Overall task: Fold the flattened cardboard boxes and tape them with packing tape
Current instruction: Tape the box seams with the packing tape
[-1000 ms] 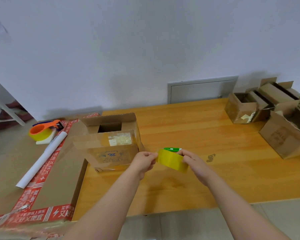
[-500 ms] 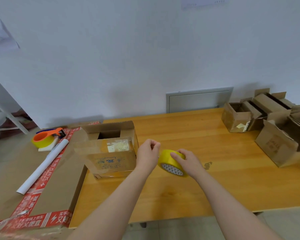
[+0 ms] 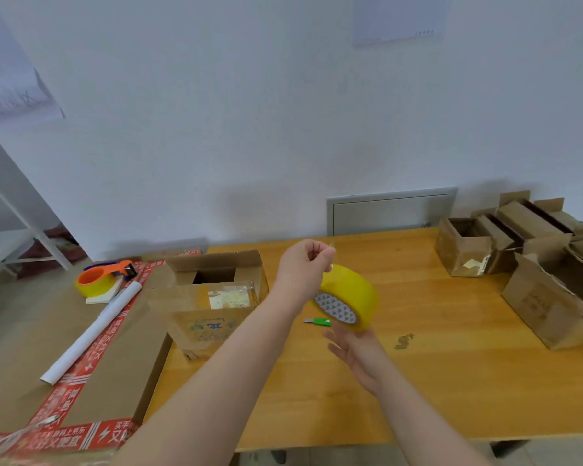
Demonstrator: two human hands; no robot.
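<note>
Though it barely shows, left hand pinches tape roll's end.

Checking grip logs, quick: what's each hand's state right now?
Left hand: closed, pinching the loose end of the tape roll.
Right hand: open, fingers straight under the tape roll.

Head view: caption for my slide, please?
Left hand holds yellow tape roll by its end, right hand spread beneath, cardboard box beside.

Yellow tape roll; green cutter; orange dispenser.
</note>
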